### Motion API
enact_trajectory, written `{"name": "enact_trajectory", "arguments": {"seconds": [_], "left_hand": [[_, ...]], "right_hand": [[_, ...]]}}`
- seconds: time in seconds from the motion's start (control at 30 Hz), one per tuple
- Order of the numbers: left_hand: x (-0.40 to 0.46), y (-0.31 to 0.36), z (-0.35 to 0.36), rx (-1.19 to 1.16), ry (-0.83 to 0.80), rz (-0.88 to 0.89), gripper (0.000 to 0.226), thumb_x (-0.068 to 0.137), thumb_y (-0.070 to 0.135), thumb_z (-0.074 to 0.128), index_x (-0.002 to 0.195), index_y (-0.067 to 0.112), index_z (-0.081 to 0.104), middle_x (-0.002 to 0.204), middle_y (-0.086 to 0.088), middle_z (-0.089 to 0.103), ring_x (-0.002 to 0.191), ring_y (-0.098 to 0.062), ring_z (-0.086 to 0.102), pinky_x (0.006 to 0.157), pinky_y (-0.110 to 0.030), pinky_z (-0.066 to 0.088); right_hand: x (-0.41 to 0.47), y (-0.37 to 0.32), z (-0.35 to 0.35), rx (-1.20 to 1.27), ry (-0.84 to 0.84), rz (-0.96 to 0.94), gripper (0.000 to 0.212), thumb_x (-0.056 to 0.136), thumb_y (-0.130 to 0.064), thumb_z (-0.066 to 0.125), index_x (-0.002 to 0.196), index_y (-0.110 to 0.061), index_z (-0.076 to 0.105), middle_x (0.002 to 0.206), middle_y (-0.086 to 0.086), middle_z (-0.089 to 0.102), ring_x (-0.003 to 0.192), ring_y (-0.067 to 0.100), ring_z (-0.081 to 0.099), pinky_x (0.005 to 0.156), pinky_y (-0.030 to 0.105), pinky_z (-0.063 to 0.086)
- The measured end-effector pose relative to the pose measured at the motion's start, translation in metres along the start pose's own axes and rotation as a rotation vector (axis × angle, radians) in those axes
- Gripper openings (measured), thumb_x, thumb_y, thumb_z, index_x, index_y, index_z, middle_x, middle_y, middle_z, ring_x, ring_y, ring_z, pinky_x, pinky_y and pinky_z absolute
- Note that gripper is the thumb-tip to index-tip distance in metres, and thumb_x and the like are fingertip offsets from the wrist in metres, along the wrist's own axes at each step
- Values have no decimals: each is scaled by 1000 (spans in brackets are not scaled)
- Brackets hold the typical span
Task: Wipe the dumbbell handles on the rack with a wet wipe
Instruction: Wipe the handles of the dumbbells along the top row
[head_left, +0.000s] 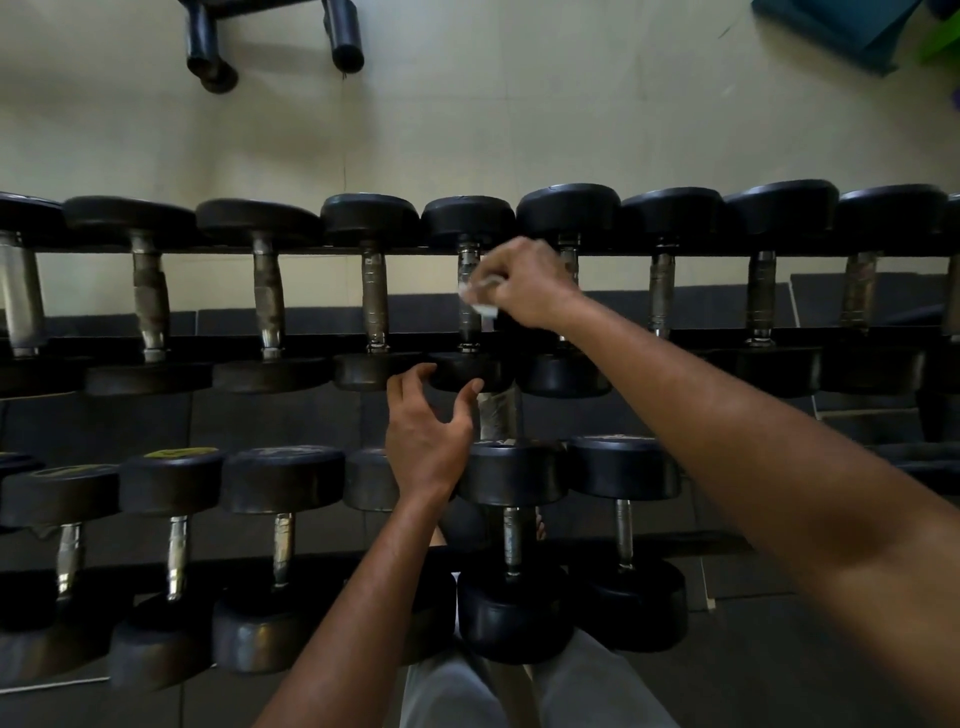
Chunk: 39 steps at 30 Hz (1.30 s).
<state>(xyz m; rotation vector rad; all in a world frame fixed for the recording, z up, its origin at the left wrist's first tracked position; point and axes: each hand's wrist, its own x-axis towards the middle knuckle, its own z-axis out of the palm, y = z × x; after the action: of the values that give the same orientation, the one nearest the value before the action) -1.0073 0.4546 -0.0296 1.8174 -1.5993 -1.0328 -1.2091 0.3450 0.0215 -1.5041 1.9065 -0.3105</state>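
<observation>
Grey trousers (452, 691) show at 6 o'clock, right under the camera, with two bare arms reaching up from there. Just past them is the lower row of dumbbells (511, 551), black with shiny bars, lying side by side on the rack (675, 543). The left hand (426, 436) is near the middle, with its fingers spread and bent a little; the fingertips touch the near black end of one dumbbell in the upper row (467, 370). Up at about 12 o'clock from that hand, the right hand (524, 283) pinches a small white wet wipe (480, 296) in curled fingers and holds it against the metal handle (469, 291) of that same dumbbell. More dumbbells sit to 9 o'clock and 3 o'clock along the upper row. Far off at 11 o'clock, dark metal legs (270, 41) stand on the pale floor (519, 114). A blue thing (831, 26) lies at 1 o'clock.
</observation>
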Motion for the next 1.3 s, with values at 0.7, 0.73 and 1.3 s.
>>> {"name": "enact_trajectory", "arguments": {"seconds": [0.7,0.73,1.3], "left_hand": [[-2,-6,0,-7,9,-19,62,88,70,74,129,25,61,133,10,54,99,-3,55,67,-26,47],[-3,-6,0,-9,11,-16,63,88,71,73,129,25,61,133,9,54,99,-3,55,67,-27,47],[-12,-1,56,-699,37,-477,93,64,30,106,140,25,53,123,23,64,102,19,65,90,-11,55]], "right_hand": [[43,-63,6,-823,-189,-301,17,98,-27,72,113,-28,81,110,1,77,106,29,70,82,32,51],[42,-65,9,-826,-225,-304,17,97,-31,74,113,-30,81,109,-1,77,103,29,70,81,33,53],[-21,28,16,258,46,51,18,95,-39,80,110,-29,83,98,-13,79,55,6,66,59,20,55]]}}
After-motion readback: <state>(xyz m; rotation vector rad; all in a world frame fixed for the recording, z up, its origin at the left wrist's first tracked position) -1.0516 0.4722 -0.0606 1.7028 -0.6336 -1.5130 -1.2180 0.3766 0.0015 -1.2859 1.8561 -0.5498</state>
